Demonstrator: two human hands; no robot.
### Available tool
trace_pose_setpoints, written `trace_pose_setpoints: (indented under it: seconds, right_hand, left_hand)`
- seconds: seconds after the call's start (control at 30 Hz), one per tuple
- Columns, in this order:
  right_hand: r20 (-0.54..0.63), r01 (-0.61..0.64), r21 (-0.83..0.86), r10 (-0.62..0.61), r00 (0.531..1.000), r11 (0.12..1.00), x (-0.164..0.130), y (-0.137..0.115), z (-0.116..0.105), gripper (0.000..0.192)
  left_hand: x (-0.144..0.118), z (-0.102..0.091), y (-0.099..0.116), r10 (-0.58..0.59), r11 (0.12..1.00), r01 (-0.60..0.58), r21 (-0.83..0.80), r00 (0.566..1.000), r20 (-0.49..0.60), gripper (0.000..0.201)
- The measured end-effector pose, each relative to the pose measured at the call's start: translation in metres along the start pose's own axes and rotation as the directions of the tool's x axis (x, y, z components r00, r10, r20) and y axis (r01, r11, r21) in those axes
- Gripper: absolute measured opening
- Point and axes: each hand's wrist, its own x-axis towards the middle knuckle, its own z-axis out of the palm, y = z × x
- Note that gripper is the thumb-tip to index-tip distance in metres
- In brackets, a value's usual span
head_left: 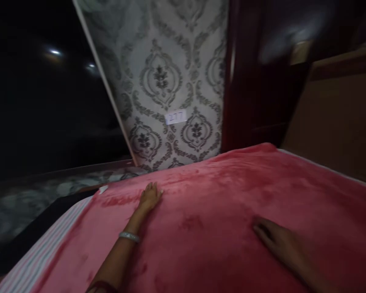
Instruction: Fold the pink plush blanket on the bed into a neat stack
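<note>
In the head camera's view, a person is leaning both arms over a pink-red blanket, which is spreading across the foreground. The left hand is lying palm-down near the far edge, its grip loose, fingers a little apart on the cloth. The right hand is curling over the right half, thumb close to the fingers; blur is hiding whether that grip is pinching any fabric, and I cannot tell. On the right, a brown flat-sided panel is standing beside the blanket; whether it is part of a box, I cannot tell.

The blanket's plush pile is showing darker, brushed-looking patches. A pale bracelet is circling the left wrist. Behind, damask-patterned wallpaper is carrying a white label reading "277", next to a glossy dark-red panel.

At the left edge, striped cloth is showing beneath the blanket, and a small white tag is marking the far left corner. A broad stretch of pile is running between the hands.
</note>
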Motion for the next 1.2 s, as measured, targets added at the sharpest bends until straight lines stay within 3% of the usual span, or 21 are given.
trace_pose_setpoints:
  seconds: [0.07, 0.13, 0.23, 0.33, 0.43, 0.5, 0.57, 0.63, 0.7, 0.77, 0.87, 0.93, 1.03, 1.2]
  right_hand:
    - [0.098, 0.010, 0.017, -0.012, 0.995, 1.000, 0.003, -0.011, -0.007, 0.042]
    - [0.112, 0.004, 0.016, -0.005, 0.994, 1.000, 0.007, -0.019, -0.011, 0.037]
    - [0.111, -0.021, 0.002, 0.021, 0.994, 1.000, 0.009, -0.025, -0.014, 0.027]
    - [0.107, -0.029, 0.039, 0.025, 0.994, 0.999, 0.010, -0.025, -0.015, 0.020]
    - [0.111, 0.008, 0.207, -0.032, 0.993, 0.978, 0.021, -0.016, -0.024, 0.021]
    - [0.025, 0.004, 0.314, -0.012, 1.000, 0.949, 0.036, 0.001, -0.041, 0.024]
    - [-0.127, -0.084, 0.306, 0.129, 0.984, 0.948, 0.055, 0.026, -0.071, 0.027]
    - [-0.238, -0.294, 0.200, 0.338, 0.911, 0.934, 0.070, 0.060, -0.110, 0.027]
    - [-0.324, -0.438, 0.153, 0.464, 0.825, 0.886, 0.077, 0.097, -0.150, 0.036]
    - [-0.388, -0.590, 0.123, 0.586, 0.711, 0.798, 0.076, 0.133, -0.184, 0.044]
    - [-0.409, -0.774, 0.090, 0.732, 0.545, 0.627, 0.068, 0.175, -0.213, 0.047]
    - [-0.397, -0.841, 0.067, 0.788, 0.471, 0.537, 0.064, 0.194, -0.219, 0.043]
    - [-0.376, -0.884, 0.031, 0.825, 0.422, 0.467, 0.066, 0.209, -0.219, 0.037]
    - [-0.399, -0.901, -0.011, 0.825, 0.401, 0.433, 0.077, 0.221, -0.218, 0.031]
  left_hand:
    - [0.009, 0.003, 0.048, 0.087, 0.996, -0.086, -0.024, 0.996, 0.032, 0.068]
    - [0.012, 0.009, 0.089, 0.141, 0.990, -0.139, -0.036, 0.989, 0.054, 0.069]
    - [0.008, 0.024, 0.131, 0.162, 0.986, -0.163, 0.015, 0.984, 0.079, 0.067]
    - [0.003, 0.042, 0.144, 0.175, 0.976, -0.172, 0.136, 0.985, -0.009, 0.064]
    - [0.006, 0.054, 0.140, 0.196, 0.968, -0.177, 0.180, 0.976, -0.097, 0.060]
    - [0.013, 0.059, 0.134, 0.202, 0.972, -0.185, 0.147, 0.973, -0.115, 0.059]
    - [0.021, 0.063, 0.129, 0.238, 0.968, -0.224, 0.115, 0.963, -0.128, 0.059]
    - [0.028, 0.067, 0.123, 0.288, 0.955, -0.274, 0.111, 0.948, -0.136, 0.060]
    - [0.032, 0.070, 0.118, 0.334, 0.939, -0.318, 0.130, 0.934, -0.126, 0.060]
    - [0.036, 0.073, 0.114, 0.382, 0.917, -0.364, 0.161, 0.918, -0.103, 0.057]
    - [0.039, 0.076, 0.110, 0.428, 0.893, -0.407, 0.191, 0.900, -0.081, 0.054]
    - [0.041, 0.078, 0.109, 0.421, 0.896, -0.400, 0.192, 0.903, -0.086, 0.055]
    - [0.043, 0.078, 0.111, 0.357, 0.923, -0.335, 0.187, 0.929, -0.098, 0.055]
    - [0.044, 0.078, 0.111, 0.296, 0.950, -0.278, 0.145, 0.947, -0.124, 0.058]
